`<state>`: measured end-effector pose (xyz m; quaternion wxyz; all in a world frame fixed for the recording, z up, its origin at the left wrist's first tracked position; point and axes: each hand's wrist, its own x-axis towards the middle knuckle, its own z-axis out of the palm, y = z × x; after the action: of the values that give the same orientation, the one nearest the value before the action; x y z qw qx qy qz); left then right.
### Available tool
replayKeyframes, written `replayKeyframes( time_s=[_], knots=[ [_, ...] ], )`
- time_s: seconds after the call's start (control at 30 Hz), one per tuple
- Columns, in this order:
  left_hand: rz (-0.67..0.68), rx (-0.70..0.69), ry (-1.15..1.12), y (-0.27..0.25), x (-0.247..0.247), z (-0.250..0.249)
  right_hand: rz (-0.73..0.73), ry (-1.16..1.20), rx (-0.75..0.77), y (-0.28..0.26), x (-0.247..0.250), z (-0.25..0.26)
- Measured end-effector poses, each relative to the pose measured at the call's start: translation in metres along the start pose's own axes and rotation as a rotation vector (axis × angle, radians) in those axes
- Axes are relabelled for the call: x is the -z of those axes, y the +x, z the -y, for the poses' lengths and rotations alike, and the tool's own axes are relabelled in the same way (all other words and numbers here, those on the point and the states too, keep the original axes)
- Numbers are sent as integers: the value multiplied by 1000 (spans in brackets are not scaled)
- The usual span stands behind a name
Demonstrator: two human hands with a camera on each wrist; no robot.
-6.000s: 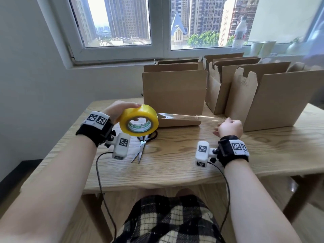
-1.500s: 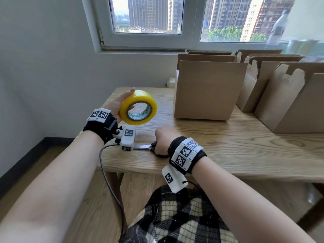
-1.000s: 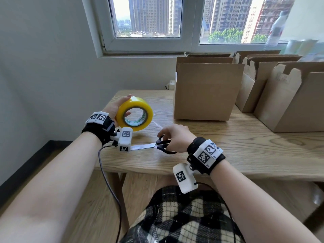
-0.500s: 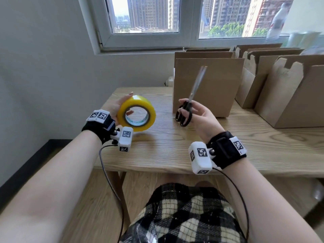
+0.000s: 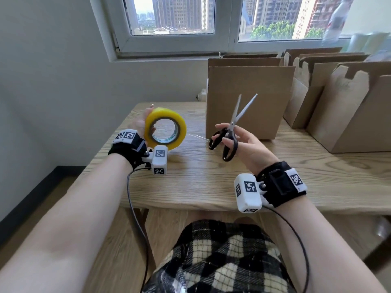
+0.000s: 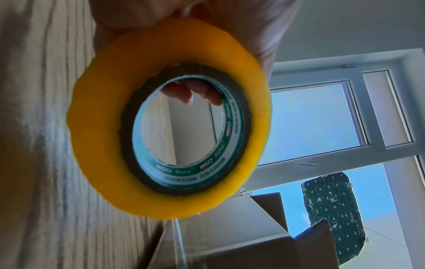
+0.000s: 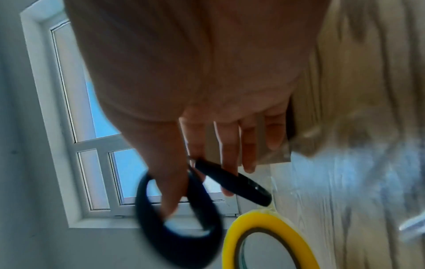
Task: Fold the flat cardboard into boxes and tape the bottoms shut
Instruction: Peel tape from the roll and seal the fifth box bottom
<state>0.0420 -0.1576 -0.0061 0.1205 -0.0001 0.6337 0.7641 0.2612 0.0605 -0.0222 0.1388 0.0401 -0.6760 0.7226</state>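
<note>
Wooden bench (image 5: 190, 187) under a window (image 5: 179, 17), pale wall beyond my left arm.

Item 1: tape roll (image 5: 165, 131), yellow, cardboard core with green print. Held upright on edge by my left hand (image 5: 138, 125), fingers curled over its far side and fingertips showing through the core in the left wrist view. Roll hangs just above the bench, its open core facing me. A thin clear strip of tape (image 5: 197, 137) runs from the roll toward my right hand.

Item 2: scissors (image 5: 230, 132), black handles, steel blades parted and pointing up and away from me. Gripped by my right hand (image 5: 248, 144), palm up, thumb through one loop, other fingers at the second loop; exact finger placement is blurred in the right wrist view.

Item 3: cardboard box (image 5: 247, 98), folded up, standing on the bench just beyond my right hand, plain side toward me.

Item 4: further folded boxes (image 5: 342, 98), standing in a group to the right of my right hand, top flaps up.

Item 5: wrist cameras with printed markers, one strapped on each wrist, cables trailing off the near bench edge.
</note>
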Motion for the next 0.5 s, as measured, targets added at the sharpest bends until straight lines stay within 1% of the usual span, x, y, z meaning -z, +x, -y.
replayKeyframes(
  time_s=[0.1,0.2,0.23,0.27,0.3,0.37,0.4,0.43,0.5],
  knots=[
    [-33,24,30,9,-2,4,-38,-22,29,2,-6,5],
    [-69,10,141,46,3,25,-78,-101,46,5,-11,4],
    [-70,29,157,68,7,36,-89,-101,49,5,-11,3],
    [-77,45,169,70,8,40,-94,-91,52,5,-11,2],
    [-78,45,161,63,5,37,-97,-88,56,5,-10,1],
    [-89,-6,245,39,-4,28,-58,-114,66,3,-11,2],
    [-101,-13,225,19,-11,22,-30,-126,78,1,-11,3],
    [-112,3,209,15,-14,20,-17,-124,96,-1,-11,4],
    [-153,-15,202,13,-15,17,-55,-42,163,-6,-5,12]
  ],
)
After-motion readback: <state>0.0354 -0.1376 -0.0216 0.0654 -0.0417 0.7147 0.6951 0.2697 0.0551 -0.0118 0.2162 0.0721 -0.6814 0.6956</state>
